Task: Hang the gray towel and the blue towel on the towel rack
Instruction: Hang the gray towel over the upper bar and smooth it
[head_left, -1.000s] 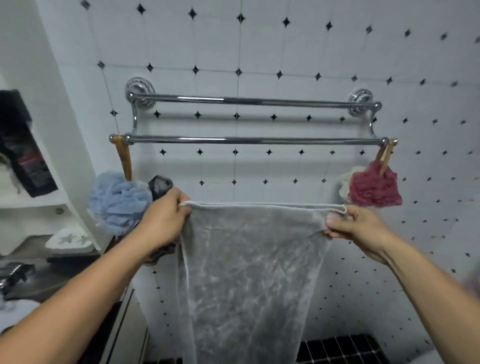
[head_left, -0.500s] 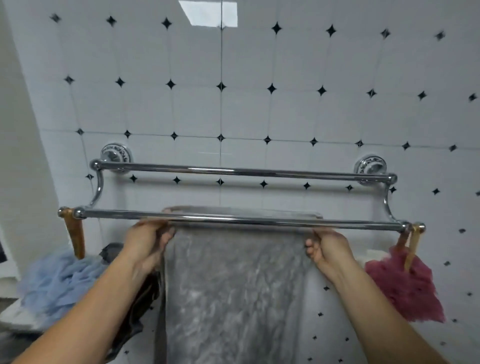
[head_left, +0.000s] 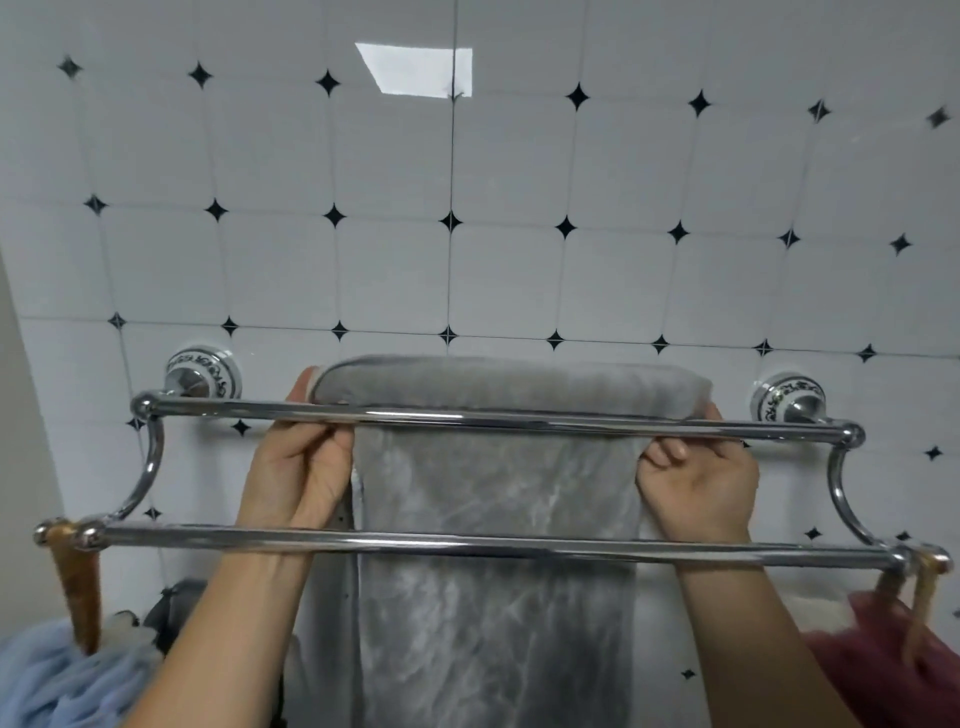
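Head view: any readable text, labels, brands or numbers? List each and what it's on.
None readable.
Left rack mount and right rack mount: dark scrollwork on white ceramic, a pattern, not lettering as far as can be told.
Gray towel, towel rack, wall tiles: no print, only black diamond inlays on the tiles.

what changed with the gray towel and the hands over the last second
The gray towel went up: a second ago both hands held its top edge below the rack, now that edge is lifted behind the front bar and folds over the back bar. The left hand and right hand rose with it between the two bars. Both hands still grip the towel's corners; the blue puff and red puff still hang at the rack's ends.
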